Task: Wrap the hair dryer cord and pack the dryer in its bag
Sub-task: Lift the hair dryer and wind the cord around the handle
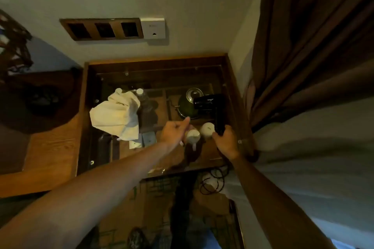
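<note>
1. Head view: my right hand [225, 140] is clamped round the handle of the black hair dryer [209, 103], held above the glass-topped table [232, 87], just beside the kettle [187, 103].
2. My left hand [174, 132] hangs near it with its fingers loosely curled on nothing I can make out.
3. The cord [212, 182] dangles below the table's edge; I'd gather it in even loops around the handle.
4. The white bag [115, 115], well left of the dryer, carries print too blurred to read.
</note>
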